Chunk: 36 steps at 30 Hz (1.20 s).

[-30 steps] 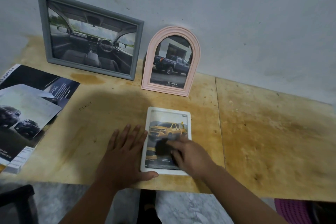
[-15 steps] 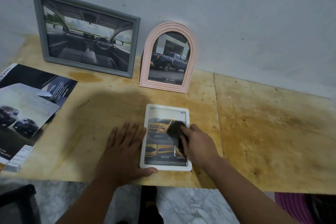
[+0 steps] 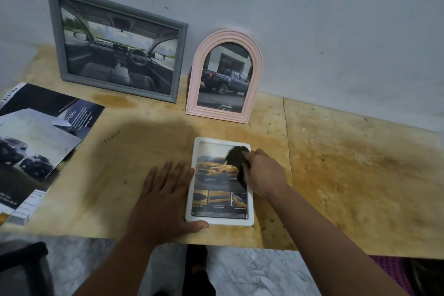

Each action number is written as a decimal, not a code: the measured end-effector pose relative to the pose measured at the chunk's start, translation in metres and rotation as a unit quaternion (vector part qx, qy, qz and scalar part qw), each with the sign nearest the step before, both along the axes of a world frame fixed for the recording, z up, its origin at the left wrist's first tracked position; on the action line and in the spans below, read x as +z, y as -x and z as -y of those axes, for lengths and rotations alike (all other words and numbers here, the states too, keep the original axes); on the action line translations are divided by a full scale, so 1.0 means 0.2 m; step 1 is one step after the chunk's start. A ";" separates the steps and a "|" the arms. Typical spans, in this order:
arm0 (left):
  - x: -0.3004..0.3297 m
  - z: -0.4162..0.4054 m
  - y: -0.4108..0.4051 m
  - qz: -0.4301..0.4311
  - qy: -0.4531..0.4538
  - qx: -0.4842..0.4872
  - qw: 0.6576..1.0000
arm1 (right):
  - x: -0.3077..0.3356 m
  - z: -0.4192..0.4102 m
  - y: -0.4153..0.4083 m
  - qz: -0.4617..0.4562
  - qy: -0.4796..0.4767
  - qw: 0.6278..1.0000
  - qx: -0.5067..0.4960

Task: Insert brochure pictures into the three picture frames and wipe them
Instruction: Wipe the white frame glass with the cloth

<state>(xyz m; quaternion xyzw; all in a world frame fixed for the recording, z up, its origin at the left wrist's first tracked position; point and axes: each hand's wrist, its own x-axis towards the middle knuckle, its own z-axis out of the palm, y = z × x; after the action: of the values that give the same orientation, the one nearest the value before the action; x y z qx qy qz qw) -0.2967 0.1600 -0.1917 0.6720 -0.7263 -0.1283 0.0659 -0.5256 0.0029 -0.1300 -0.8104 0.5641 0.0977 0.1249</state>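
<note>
Frames: all three hold pictures; grey frame (image 3: 115, 43) and pink frame (image 3: 225, 77) stand upright.
Left: wiping white frame (image 3: 219, 220).
Grip: right hand (image 3: 263, 173) pinches dark cloth (image 3: 236, 156); left hand (image 3: 165, 197) spread flat on counter (image 3: 348, 175).

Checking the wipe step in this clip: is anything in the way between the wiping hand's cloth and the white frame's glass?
Nothing visible. The right hand presses the dark cloth directly onto the upper right of the white frame. The left hand lies flat beside the frame's left edge, its thumb against the near rim, clear of the glass.
</note>
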 end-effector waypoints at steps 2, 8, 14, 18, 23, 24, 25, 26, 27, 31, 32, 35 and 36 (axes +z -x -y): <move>0.00 0.00 0.00 -0.003 0.005 0.001 1.000 | -0.01 -0.08 0.02 0.017 -0.002 1.000 -0.009; 0.01 0.00 0.00 -0.006 0.008 0.003 1.000 | 0.02 -0.39 0.10 0.020 -0.037 0.999 0.020; 0.01 0.00 0.00 -0.013 0.004 0.002 1.000 | -0.04 -0.41 0.14 -0.012 0.105 0.991 0.079; 0.00 0.00 0.00 -0.015 0.017 0.003 1.000 | -0.11 -0.41 0.20 0.037 0.132 0.977 0.165; -0.01 0.00 0.00 -0.015 0.021 0.005 1.000 | -0.13 -0.44 0.22 0.067 0.121 0.970 0.199; -0.01 0.00 0.00 -0.014 0.022 0.004 1.000 | -0.10 -0.41 0.21 0.079 0.109 0.971 0.197; -0.01 0.00 0.00 -0.012 0.022 0.005 1.000 | -0.06 -0.36 0.19 0.087 0.103 0.973 0.189; -0.01 0.00 0.00 -0.010 0.021 0.005 1.000 | -0.03 -0.30 0.17 0.093 0.105 0.974 0.176; -0.01 0.00 0.00 -0.008 0.018 0.006 1.000 | -0.01 -0.22 0.14 0.096 0.113 0.976 0.158; -0.01 0.00 0.01 -0.002 0.004 0.006 1.000 | -0.03 0.02 0.02 0.028 0.117 0.987 0.107; -0.01 0.00 0.01 0.000 0.003 0.006 1.000 | -0.05 0.03 0.00 0.010 0.108 0.988 0.109; -0.02 0.00 0.00 0.004 0.004 0.009 1.000 | -0.07 -0.05 0.00 0.015 0.099 0.990 0.100; -0.02 0.00 0.00 0.003 0.005 0.010 1.000 | -0.06 -0.10 0.01 0.026 0.099 0.990 0.098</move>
<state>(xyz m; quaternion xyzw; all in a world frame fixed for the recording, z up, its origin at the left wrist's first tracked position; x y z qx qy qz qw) -0.2975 0.1603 -0.1947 0.6792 -0.7205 -0.1216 0.0682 -0.5285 0.0233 -0.1420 -0.8725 0.4851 0.0317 0.0483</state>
